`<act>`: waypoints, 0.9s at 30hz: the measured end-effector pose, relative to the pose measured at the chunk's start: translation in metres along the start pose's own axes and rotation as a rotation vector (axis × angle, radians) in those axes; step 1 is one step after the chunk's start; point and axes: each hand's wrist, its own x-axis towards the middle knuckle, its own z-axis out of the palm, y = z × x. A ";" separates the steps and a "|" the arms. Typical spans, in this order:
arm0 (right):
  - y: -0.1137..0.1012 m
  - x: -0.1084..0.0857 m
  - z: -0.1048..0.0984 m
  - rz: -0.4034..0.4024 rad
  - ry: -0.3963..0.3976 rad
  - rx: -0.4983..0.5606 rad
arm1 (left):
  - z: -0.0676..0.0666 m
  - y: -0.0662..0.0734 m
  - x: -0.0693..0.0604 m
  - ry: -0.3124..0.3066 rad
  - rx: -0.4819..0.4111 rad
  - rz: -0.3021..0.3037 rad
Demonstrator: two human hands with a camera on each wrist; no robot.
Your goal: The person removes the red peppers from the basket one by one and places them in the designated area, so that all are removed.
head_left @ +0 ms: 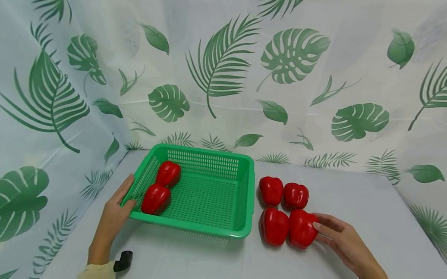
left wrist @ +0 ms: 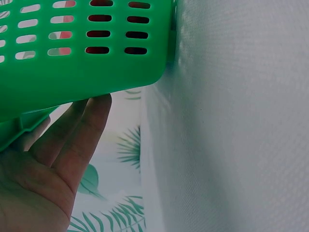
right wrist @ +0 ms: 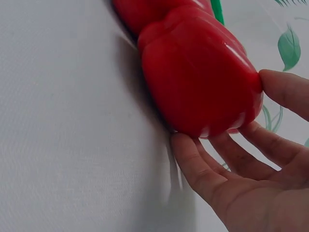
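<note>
The green basket [head_left: 201, 229] stands at centre-left on the table, two red peppers [head_left: 156, 199] lying in its left end. At its left rim the left hand [head_left: 112, 218] holds the edge, thumb at the near corner; the left wrist view shows fingers of that hand [left wrist: 48, 164] against the basket's side [left wrist: 87, 82]. Right of the basket, several red peppers stand close together. The right hand [head_left: 346, 247] touches the nearest right one [head_left: 302, 229] with thumb and fingertips. In the right wrist view the hand [right wrist: 260, 169] has its fingers spread round that pepper [right wrist: 203, 77].
A white cloth-covered table [head_left: 183, 266] lies under everything. Behind and at the sides hangs a pale curtain [head_left: 232, 127] with green leaf prints. Black wrist devices [head_left: 123, 261] sit on both arms.
</note>
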 end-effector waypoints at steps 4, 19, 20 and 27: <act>0.001 0.000 -0.001 0.013 -0.004 -0.046 | 0.001 0.001 0.000 0.002 -0.001 0.003; 0.002 0.003 0.001 0.003 0.009 -0.109 | 0.000 0.003 0.001 -0.006 -0.006 -0.017; 0.001 0.003 0.001 -0.004 0.016 -0.116 | 0.000 0.003 0.001 -0.007 -0.008 -0.018; -0.013 0.006 0.001 -0.093 0.129 -0.161 | -0.001 0.005 0.001 -0.007 -0.007 -0.017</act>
